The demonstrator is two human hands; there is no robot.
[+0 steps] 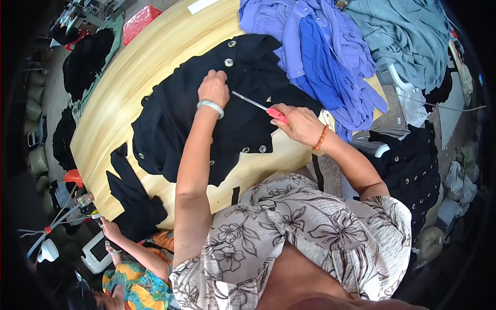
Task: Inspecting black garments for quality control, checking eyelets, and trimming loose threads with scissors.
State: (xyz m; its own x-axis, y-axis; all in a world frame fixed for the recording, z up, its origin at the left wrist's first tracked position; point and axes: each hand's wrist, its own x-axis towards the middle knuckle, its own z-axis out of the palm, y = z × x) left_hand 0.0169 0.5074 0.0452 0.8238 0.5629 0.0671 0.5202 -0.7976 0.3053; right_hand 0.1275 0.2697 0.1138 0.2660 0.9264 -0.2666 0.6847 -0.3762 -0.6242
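A black garment [181, 113] with shiny round buttons lies bunched on the pale wooden table. My left hand [213, 87] rests on its upper middle, closed, with the fingers curled into the cloth; the fingertips are hidden. In my right hand [302, 124] is a red-handled tool [250, 101] with a slim metal shaft or blade. Its exact kind is hard to make out. The tip points up and left, close to my left hand and over the black cloth.
Purple-blue garments [323, 62] pile at the table's far right, beside grey-green cloth [403, 36]. A smaller black piece [129, 191] hangs over the near left edge of the table [98, 129]. At lower left sits another person [137, 279]; a red package [140, 23] stands at the far left.
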